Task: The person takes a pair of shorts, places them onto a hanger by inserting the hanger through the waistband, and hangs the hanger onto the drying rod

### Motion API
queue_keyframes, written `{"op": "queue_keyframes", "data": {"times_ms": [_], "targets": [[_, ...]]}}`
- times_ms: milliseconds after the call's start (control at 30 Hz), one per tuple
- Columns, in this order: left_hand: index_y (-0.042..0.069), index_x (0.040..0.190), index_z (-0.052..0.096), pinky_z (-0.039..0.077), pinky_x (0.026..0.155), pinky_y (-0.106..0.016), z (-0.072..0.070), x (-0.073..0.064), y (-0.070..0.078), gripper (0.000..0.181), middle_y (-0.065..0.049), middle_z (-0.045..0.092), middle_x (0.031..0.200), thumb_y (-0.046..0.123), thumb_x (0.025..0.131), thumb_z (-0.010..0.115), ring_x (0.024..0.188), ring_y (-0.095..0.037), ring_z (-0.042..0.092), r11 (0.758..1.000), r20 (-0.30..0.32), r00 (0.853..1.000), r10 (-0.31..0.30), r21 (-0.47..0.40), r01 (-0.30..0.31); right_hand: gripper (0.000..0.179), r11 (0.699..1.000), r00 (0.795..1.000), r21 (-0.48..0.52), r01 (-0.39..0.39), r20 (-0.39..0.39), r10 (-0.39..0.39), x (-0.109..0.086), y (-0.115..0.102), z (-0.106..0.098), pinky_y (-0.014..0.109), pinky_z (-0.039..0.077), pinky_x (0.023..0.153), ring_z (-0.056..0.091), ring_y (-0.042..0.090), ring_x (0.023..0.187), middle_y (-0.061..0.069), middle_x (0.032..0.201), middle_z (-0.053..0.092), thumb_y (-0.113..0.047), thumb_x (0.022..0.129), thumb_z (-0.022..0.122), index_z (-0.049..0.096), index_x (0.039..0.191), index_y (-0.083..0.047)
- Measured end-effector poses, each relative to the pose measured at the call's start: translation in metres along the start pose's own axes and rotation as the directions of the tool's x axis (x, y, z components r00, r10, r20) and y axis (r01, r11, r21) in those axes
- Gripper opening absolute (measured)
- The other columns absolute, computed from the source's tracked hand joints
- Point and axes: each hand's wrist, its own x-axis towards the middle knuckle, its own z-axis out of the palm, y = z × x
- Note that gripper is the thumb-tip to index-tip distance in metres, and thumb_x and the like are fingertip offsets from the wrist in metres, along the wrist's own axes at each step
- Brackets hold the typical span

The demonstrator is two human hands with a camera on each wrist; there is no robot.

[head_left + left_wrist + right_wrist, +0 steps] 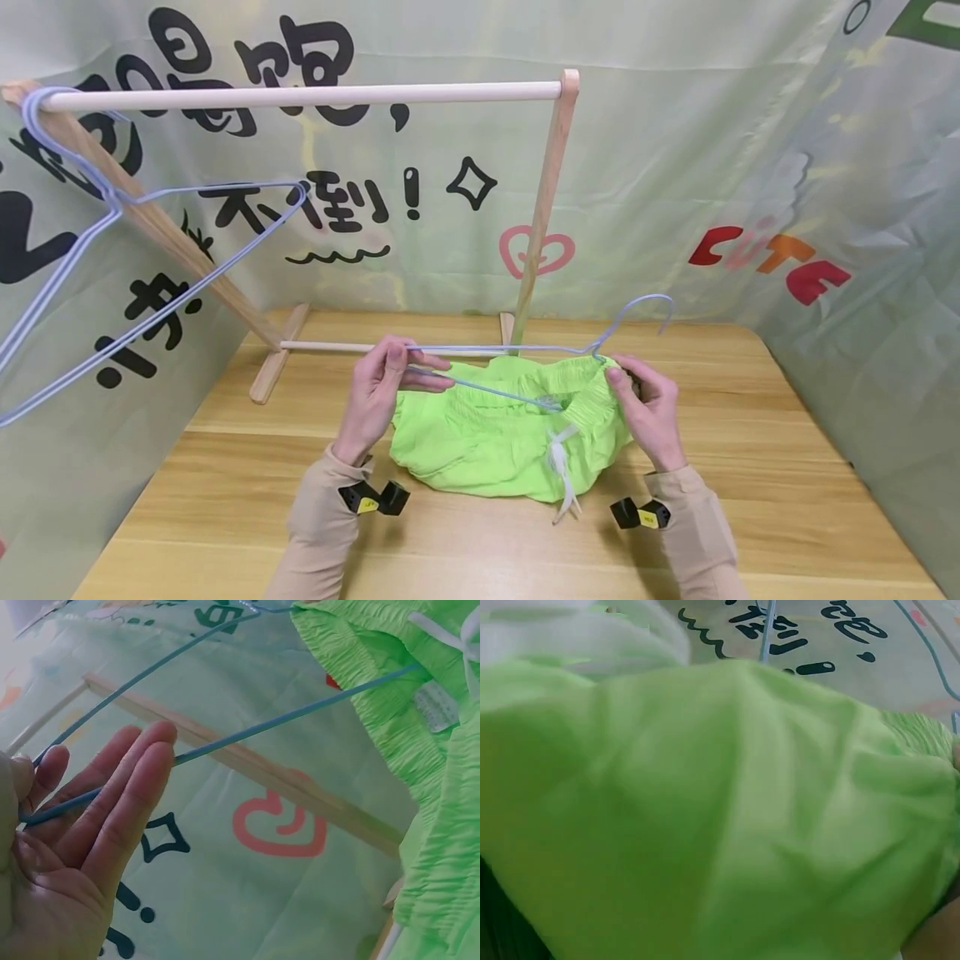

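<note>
A pair of bright green shorts (487, 450) with a gathered elastic waistband and a white drawstring (559, 467) lies bunched on the table. A thin blue wire hanger (510, 390) has its right end inside the waist opening, while its hook rises above the waistband. My left hand (382, 392) pinches the hanger's left end between thumb and index finger; in the left wrist view, the other fingers (124, 817) lie fairly straight along the wire. At the right side of the waistband, my right hand (651, 408) grips the fabric. Green cloth mostly hides that hand in the right wrist view.
A wooden rack with a white top rail (315, 94) stands at the back left of the wooden table (750, 500). More blue hangers (112, 200) hang from its left end. A printed cloth backdrop (675, 167) surrounds the table's back and sides.
</note>
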Motion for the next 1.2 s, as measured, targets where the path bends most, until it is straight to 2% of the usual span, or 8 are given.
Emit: {"op": "queue_keyframes", "data": {"times_ms": [167,333,433,533,767,1000,1100,1200], "targets": [[-0.008,0.135,0.037,0.065,0.071,-0.048,0.003,0.001,-0.004,0.035,-0.04,0.054,0.131,0.018,0.111,0.033,0.09,-0.017,0.075,0.992,0.019,0.993,-0.119,-0.033,0.12,0.035,0.998,0.994,-0.059,0.017,-0.107,-0.023,0.001,-0.001,0.0,0.007,0.051,0.066,0.065,-0.006,0.079,-0.014,0.098,0.077,0.016,0.092,0.057,0.077,0.104,-0.01],[0.0,0.145,0.034,0.065,0.08,-0.042,0.011,0.0,-0.013,0.041,-0.03,0.051,0.139,0.01,0.106,0.047,0.103,-0.027,0.069,0.962,0.068,0.965,-0.254,0.121,0.245,0.037,0.999,0.982,-0.048,-0.002,-0.191,-0.008,0.001,-0.002,-0.001,0.007,0.052,0.067,0.065,-0.006,0.077,-0.014,0.094,0.077,0.015,0.092,0.058,0.076,0.103,-0.016],[0.001,0.14,0.047,0.062,0.093,-0.042,0.017,-0.003,-0.018,0.037,-0.021,0.057,0.138,0.014,0.105,0.052,0.118,-0.034,0.063,0.908,0.133,0.946,-0.296,0.346,0.236,0.034,1.0,0.977,-0.028,0.01,-0.212,-0.016,0.002,-0.003,-0.001,0.007,0.052,0.067,0.066,-0.005,0.077,-0.012,0.094,0.078,0.015,0.092,0.059,0.077,0.103,-0.011],[0.005,0.135,0.057,0.053,0.108,-0.047,0.023,-0.005,-0.022,0.034,-0.014,0.059,0.138,0.021,0.104,0.054,0.129,-0.033,0.057,0.821,0.226,0.92,-0.322,0.55,0.152,0.032,1.0,0.973,-0.018,0.024,-0.229,-0.027,0.002,-0.003,0.0,0.007,0.052,0.067,0.066,-0.005,0.077,-0.011,0.094,0.078,0.014,0.091,0.06,0.077,0.103,-0.01],[0.007,0.134,0.06,0.041,0.117,-0.056,0.03,-0.01,-0.032,0.036,-0.016,0.053,0.147,0.021,0.101,0.061,0.141,-0.036,0.046,0.72,0.373,0.854,-0.362,0.694,0.001,0.031,0.999,0.962,-0.017,0.039,-0.268,-0.042,0.002,-0.004,0.0,0.007,0.051,0.065,0.065,-0.005,0.073,-0.011,0.09,0.078,0.013,0.091,0.061,0.078,0.102,-0.01],[0.018,0.142,0.057,0.028,0.116,-0.074,0.024,-0.017,-0.04,0.053,-0.017,0.015,0.169,0.038,0.095,0.069,0.154,-0.049,0.01,0.601,0.323,0.839,-0.439,0.799,0.007,0.033,0.999,0.96,-0.012,0.04,-0.278,-0.042,0.002,-0.004,0.0,0.007,0.049,0.061,0.063,-0.005,0.069,-0.013,0.085,0.077,0.013,0.09,0.059,0.078,0.101,-0.013],[0.018,0.14,0.059,0.026,0.116,-0.075,0.021,-0.02,-0.042,0.051,-0.02,0.015,0.168,0.039,0.095,0.068,0.154,-0.05,0.009,0.577,0.297,0.817,-0.494,0.815,0.052,0.034,0.999,0.958,-0.008,0.045,-0.282,-0.046,0.002,-0.004,0.001,0.007,0.049,0.062,0.063,-0.005,0.069,-0.013,0.086,0.077,0.013,0.09,0.059,0.077,0.1,-0.014],[0.016,0.133,0.063,0.029,0.117,-0.072,0.019,-0.02,-0.044,0.044,-0.024,0.023,0.164,0.038,0.095,0.068,0.151,-0.051,0.017,0.525,0.261,0.789,-0.557,0.846,0.091,0.032,0.999,0.955,-0.006,0.051,-0.293,-0.051,0.002,-0.004,0.001,0.007,0.049,0.062,0.063,-0.006,0.07,-0.013,0.085,0.077,0.012,0.091,0.06,0.077,0.1,-0.014]]}}
